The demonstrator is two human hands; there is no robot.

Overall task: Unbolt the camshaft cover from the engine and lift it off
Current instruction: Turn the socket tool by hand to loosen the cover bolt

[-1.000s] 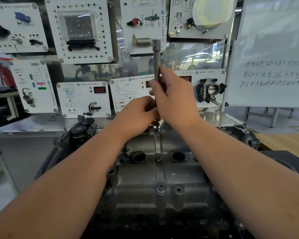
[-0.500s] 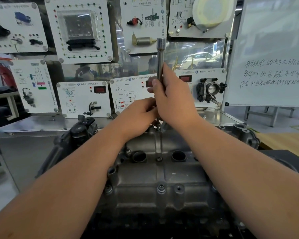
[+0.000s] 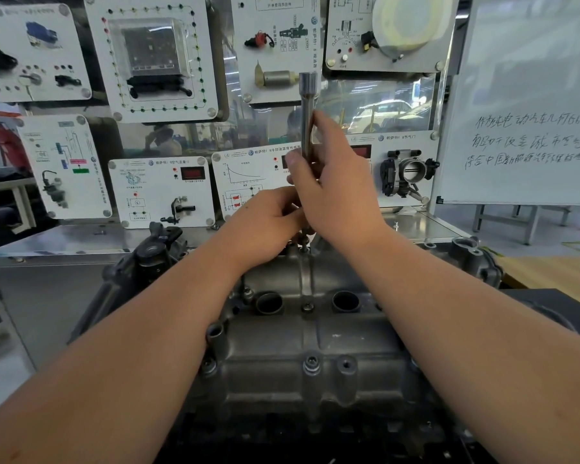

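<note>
Right hand (image 3: pixel 335 192) grasping one upright socket tool (image 3: pixel 307 112), left hand (image 3: pixel 265 222) curled at its base, one cover (image 3: pixel 302 346), two round holes.

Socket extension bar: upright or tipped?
Upright. The extension bar stands near vertical over the far edge of the camshaft cover, gripped by the right hand; its lower tip is hidden.
</note>
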